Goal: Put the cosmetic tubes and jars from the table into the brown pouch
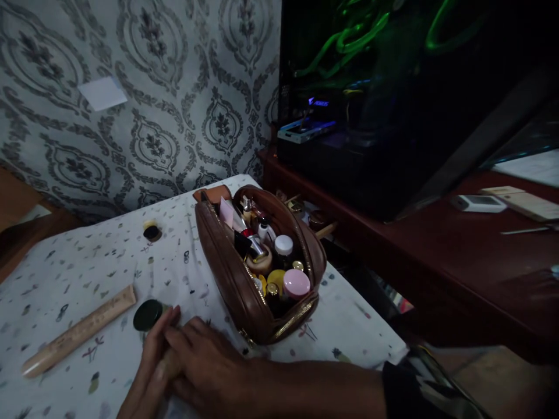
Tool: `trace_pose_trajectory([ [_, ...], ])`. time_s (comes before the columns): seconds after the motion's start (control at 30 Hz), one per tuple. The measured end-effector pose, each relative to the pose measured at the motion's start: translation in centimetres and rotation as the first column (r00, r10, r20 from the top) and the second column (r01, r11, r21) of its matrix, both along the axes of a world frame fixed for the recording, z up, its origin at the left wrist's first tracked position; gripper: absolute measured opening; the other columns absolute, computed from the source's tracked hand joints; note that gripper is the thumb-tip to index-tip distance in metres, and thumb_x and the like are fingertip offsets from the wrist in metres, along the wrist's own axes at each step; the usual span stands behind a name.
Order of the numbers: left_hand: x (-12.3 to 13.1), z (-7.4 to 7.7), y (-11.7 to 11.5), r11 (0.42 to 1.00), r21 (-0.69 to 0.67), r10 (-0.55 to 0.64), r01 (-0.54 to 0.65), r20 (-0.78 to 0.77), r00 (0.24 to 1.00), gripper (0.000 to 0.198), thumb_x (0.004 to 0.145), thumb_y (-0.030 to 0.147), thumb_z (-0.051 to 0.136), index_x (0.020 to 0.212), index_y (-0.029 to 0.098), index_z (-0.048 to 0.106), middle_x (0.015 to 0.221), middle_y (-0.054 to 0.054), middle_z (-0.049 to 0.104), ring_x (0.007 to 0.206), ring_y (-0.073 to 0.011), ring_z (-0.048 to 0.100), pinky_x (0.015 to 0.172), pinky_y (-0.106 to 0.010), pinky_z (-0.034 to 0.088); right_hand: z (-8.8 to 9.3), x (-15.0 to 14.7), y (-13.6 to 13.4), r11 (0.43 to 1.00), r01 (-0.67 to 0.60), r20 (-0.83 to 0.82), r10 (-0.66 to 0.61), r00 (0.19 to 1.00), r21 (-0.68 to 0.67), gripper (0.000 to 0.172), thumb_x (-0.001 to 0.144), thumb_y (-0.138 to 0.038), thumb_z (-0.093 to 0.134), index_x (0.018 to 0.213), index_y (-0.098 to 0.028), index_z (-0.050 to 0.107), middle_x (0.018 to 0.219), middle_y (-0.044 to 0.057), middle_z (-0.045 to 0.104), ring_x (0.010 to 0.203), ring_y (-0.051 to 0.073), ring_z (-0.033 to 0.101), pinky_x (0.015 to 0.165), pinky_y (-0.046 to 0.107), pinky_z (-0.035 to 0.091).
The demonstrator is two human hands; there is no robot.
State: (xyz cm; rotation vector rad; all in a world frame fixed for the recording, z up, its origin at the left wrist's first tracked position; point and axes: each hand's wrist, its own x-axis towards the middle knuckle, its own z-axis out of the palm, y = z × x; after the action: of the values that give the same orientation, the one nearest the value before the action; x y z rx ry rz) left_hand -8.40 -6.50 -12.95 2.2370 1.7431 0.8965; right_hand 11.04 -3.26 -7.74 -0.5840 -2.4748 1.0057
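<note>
At the bottom of the view, my left hand points away from me with its fingers stretched out. My right hand lies across it, its fingers bent over the left palm and fingers. Whether anything lies between the two hands is hidden. Just beyond my left fingertips stands a jar with a dark green lid. A long beige tube lies to the left. Beyond my right hand, a brown toiletry bag stands unzipped, packed with several bottles and jars, among them a pink-lidded jar and a white-capped bottle.
A patterned white cloth covers the table. Farther back sits a small black-and-yellow pot. On the right are a dark red desk and a black computer case with green lights. A patterned wall rises behind.
</note>
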Motion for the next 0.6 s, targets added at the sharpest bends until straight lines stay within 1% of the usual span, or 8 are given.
trace_pose_trajectory([
  [0.03,0.8,0.2,-0.3,0.997,-0.028,0.079,-0.075,0.186,0.979,0.066,0.091,0.065,0.053,0.145,0.027,0.049,0.12,-0.012,0.072,0.114,-0.0329,0.068,0.096,-0.051,0.061,0.0,0.1,0.0,1.0,-0.007,-0.014,0.007,1.0,0.012,0.059,0.092,-0.03,0.065,0.142,-0.011,0.041,0.132,0.018,0.058,0.118,0.03,0.053,0.102,0.045,0.048],
  [0.07,1.7,0.7,-0.7,0.986,-0.084,0.167,-0.145,0.383,0.909,0.066,0.091,0.068,0.049,0.142,0.027,0.05,0.13,-0.013,0.068,0.122,-0.0338,0.064,0.101,-0.052,0.058,0.0,0.2,0.0,1.0,-0.014,-0.026,0.014,1.0,0.024,0.059,0.091,-0.03,0.066,0.142,-0.012,0.04,0.131,0.017,0.058,0.117,0.029,0.054,0.101,0.045,0.047],
  [0.13,3.6,2.0,-1.4,0.957,-0.226,0.283,-0.181,0.607,0.742,0.064,0.092,0.071,0.044,0.139,0.027,0.049,0.145,-0.012,0.058,0.134,-0.0338,0.055,0.109,-0.054,0.05,0.0,0.3,0.2,0.999,-0.021,-0.041,0.023,0.999,0.027,0.06,0.091,-0.026,0.065,0.143,-0.011,0.038,0.13,0.018,0.058,0.117,0.029,0.053,0.101,0.045,0.047],
  [0.2,5.3,3.8,-1.6,0.921,-0.351,0.382,-0.172,0.714,0.587,0.068,0.088,0.076,0.049,0.136,0.028,0.048,0.148,-0.011,0.056,0.138,-0.033,0.051,0.115,-0.055,0.043,0.1,0.5,0.4,1.0,-0.027,-0.049,0.026,0.998,-0.013,0.065,0.089,-0.022,0.066,0.145,-0.011,0.034,0.131,0.018,0.057,0.118,0.029,0.052,0.1,0.045,0.047],
  [0.27,6.5,5.4,-1.2,0.896,-0.406,0.438,-0.18,0.74,0.511,0.065,0.087,0.076,0.051,0.132,0.028,0.05,0.146,-0.01,0.057,0.138,-0.0302,0.052,0.12,-0.054,0.035,0.2,0.5,0.7,0.996,-0.042,-0.059,0.037,0.998,-0.082,0.073,0.086,-0.018,0.068,0.149,-0.012,0.03,0.135,0.018,0.054,0.121,0.029,0.05,0.102,0.046,0.046],
  [0.4,6.9,6.5,0.0,0.925,-0.359,0.38,-0.125,0.859,0.344,0.066,0.084,0.08,0.051,0.12,0.025,0.055,0.131,-0.01,0.067,0.132,-0.0265,0.058,0.12,-0.05,0.035,0.0,0.2,1.1,0.977,-0.045,-0.096,0.025,0.995,-0.207,0.081,0.081,-0.006,0.067,0.151,-0.007,0.026,0.14,0.021,0.051,0.127,0.03,0.048,0.107,0.046,0.043],
  [0.5,6.3,6.4,-0.2,0.94,-0.33,0.336,-0.081,0.866,0.37,0.06,0.091,0.075,0.045,0.117,0.023,0.058,0.127,-0.01,0.068,0.126,-0.0248,0.061,0.115,-0.046,0.042,-0.2,0.2,1.1,0.974,-0.018,-0.129,-0.011,0.992,-0.227,0.07,0.08,-0.002,0.065,0.144,-0.009,0.037,0.137,0.019,0.053,0.126,0.029,0.05,0.107,0.046,0.044],
  [0.6,5.2,6.9,-1.0,0.968,-0.236,0.237,-0.086,0.749,0.619,0.045,0.101,0.058,0.041,0.111,0.02,0.064,0.119,-0.01,0.069,0.116,-0.0227,0.064,0.104,-0.039,0.048,-0.4,0.4,1.0,0.986,0.008,-0.147,-0.033,0.989,-0.165,0.054,0.083,-0.004,0.064,0.133,-0.013,0.047,0.128,0.016,0.058,0.122,0.028,0.052,0.104,0.047,0.046],
])
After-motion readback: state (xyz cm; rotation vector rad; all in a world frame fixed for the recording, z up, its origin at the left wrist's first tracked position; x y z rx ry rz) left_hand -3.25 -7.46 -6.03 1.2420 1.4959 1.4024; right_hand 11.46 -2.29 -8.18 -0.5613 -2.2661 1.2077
